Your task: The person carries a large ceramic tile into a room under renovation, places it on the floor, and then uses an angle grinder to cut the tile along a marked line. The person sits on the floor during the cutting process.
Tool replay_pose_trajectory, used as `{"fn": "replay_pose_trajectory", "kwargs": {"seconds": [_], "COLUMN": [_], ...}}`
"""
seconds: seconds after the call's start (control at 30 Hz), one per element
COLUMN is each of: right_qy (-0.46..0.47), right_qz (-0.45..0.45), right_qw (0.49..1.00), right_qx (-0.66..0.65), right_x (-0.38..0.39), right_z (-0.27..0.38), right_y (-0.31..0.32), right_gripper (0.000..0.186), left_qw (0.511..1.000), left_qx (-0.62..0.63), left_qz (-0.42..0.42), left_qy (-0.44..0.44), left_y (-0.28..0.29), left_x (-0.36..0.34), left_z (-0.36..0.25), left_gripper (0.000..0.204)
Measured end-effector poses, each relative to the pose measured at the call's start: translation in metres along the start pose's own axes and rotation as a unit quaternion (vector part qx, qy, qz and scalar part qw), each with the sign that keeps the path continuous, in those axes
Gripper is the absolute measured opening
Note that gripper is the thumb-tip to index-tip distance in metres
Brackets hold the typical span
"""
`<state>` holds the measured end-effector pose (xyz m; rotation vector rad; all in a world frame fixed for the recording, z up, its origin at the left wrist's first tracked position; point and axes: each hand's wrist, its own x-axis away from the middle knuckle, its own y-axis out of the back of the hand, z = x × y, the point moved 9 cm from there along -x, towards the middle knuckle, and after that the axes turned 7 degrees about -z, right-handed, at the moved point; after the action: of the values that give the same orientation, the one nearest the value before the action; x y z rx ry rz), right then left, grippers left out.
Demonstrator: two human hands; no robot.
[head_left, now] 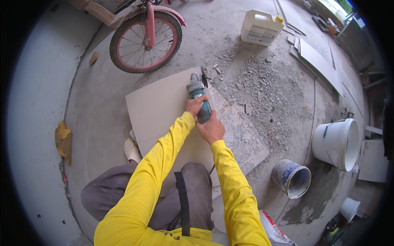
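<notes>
A dry leaf [63,141] lies well left of the tile [158,98], a shoe [131,150] sits by its left edge, and a pink bicycle [151,30] stands beyond its far edge. Over the tile's right side, the left hand [194,105] has its fingers clamped around the grinder [202,98]; the disc is at the tile's far right corner, contact unclear. The right hand [212,129] clamps the grinder's rear. Right of the tile lie rubble [266,90] and two buckets [336,143].
</notes>
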<state>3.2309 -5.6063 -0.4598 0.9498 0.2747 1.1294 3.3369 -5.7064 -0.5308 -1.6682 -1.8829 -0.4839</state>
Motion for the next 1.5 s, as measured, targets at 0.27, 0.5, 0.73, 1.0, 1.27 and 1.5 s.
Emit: {"fn": "replay_pose_trajectory", "kwargs": {"seconds": [0.27,0.5,0.73,1.0,1.27,1.5], "right_qy": [0.002,0.007,-0.006,-0.011,0.008,0.008], "right_qz": [-0.001,-0.011,0.013,0.014,-0.006,-0.012], "right_qw": [1.0,1.0,1.0,1.0,1.0,1.0], "right_qx": [0.002,-0.005,-0.005,-0.003,0.003,0.007], "right_x": [-0.012,-0.001,0.009,0.011,0.002,-0.002], "right_z": [0.006,0.006,-0.003,-0.008,-0.004,0.001], "right_y": [-0.005,0.003,0.003,0.002,-0.002,-0.001], "right_gripper": [0.066,0.065,0.075,0.075,0.064,0.065], "left_qw": [1.0,1.0,1.0,1.0,1.0,1.0], "left_qx": [-0.003,0.003,-0.005,0.013,0.01,-0.005], "left_qz": [0.006,0.002,0.002,0.012,0.005,-0.008], "left_qy": [0.008,0.0,-0.001,0.005,0.0,-0.003], "left_y": [0.001,0.001,0.002,0.0,0.0,0.002], "left_x": [-0.017,-0.005,0.008,0.014,0.003,-0.002], "left_z": [-0.003,0.0,0.005,0.009,0.004,0.0], "left_gripper": [0.031,0.031,0.032,0.031,0.031,0.03]}}
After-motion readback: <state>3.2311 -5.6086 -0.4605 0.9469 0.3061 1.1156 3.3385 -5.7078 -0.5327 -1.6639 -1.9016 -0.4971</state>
